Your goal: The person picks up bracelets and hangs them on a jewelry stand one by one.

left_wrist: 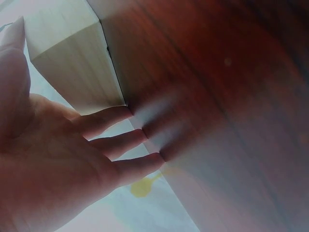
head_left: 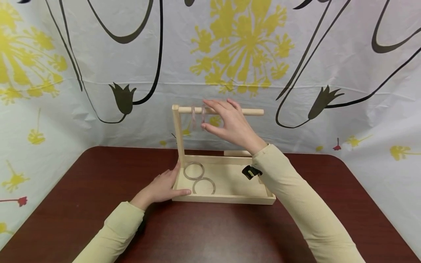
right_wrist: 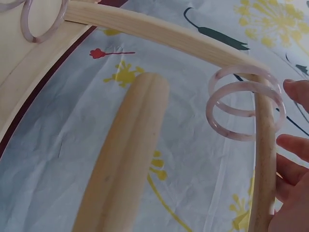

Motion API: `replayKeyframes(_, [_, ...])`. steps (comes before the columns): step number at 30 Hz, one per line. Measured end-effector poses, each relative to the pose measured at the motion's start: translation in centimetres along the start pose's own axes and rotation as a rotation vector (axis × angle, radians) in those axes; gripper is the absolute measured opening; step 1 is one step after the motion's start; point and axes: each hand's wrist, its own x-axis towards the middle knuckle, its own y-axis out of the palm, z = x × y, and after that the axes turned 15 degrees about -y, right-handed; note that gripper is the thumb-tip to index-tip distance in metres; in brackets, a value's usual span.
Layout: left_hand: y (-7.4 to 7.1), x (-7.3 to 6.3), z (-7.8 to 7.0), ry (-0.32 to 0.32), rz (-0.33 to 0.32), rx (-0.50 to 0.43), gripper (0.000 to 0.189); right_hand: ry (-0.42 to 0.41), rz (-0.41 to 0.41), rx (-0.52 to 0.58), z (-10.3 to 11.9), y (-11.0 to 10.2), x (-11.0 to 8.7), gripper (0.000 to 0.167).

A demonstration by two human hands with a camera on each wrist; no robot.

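Note:
Two pale translucent bangles [head_left: 193, 122] hang side by side on the horizontal wooden rod [head_left: 253, 111] of a stand. Fingers of my right hand [head_left: 233, 122] reach over the rod, with fingertips and thumb spread at the right-hand bangle [right_wrist: 210, 126]; in the right wrist view they lie just beside it. Below, two more bangles [head_left: 214, 187] lie flat in the stand's shallow wooden tray [head_left: 233, 180]. My left hand [head_left: 161, 186] rests at the tray's left end, thumb over the front rim. In the left wrist view its straight fingers touch the table by the wooden base [left_wrist: 77, 63].
An upright post [head_left: 179, 135] joins the rod to the tray's back left corner. The rod's right end is free. A wooden bar [right_wrist: 125, 145] fills the right wrist view's foreground. The dark red table [head_left: 115, 175] meets a patterned curtain [head_left: 148, 124] behind and at both sides.

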Motion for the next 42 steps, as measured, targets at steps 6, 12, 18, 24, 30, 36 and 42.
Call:
replayKeyframes(6, [0.3,0.1,0.2,0.005,-0.002,-0.01,0.111,-0.057,-0.094,0.093,0.4,0.1,-0.9,0.062])
replayKeyframes(12, [0.2,0.0,0.2,0.017,-0.009,-0.013,0.111,-0.103,-0.151,0.155,1.2,0.0,-2.1,0.059])
replayKeyframes(18, [0.1,-0.1,0.2,0.022,-0.014,-0.011,0.111,-0.094,-0.157,0.19,2.0,0.0,-3.5,0.057])
replayKeyframes(24, [-0.1,-0.2,0.1,0.023,-0.019,-0.009,0.111,-0.079,-0.154,0.232,2.5,0.3,-4.8,0.057])
replayKeyframes(30, [-0.2,-0.2,-0.1,0.005,-0.013,-0.006,0.11,-0.077,-0.117,0.278,3.0,1.0,-6.3,0.054])
replayKeyframes(36, [-0.1,-0.1,-0.2,0.001,-0.008,-0.011,0.11,-0.095,-0.061,0.306,3.5,2.1,-8.0,0.053])
replayKeyframes(42, [0.0,-0.2,-0.2,0.002,-0.007,-0.016,0.11,-0.105,0.005,0.33,4.5,3.0,-9.2,0.05])
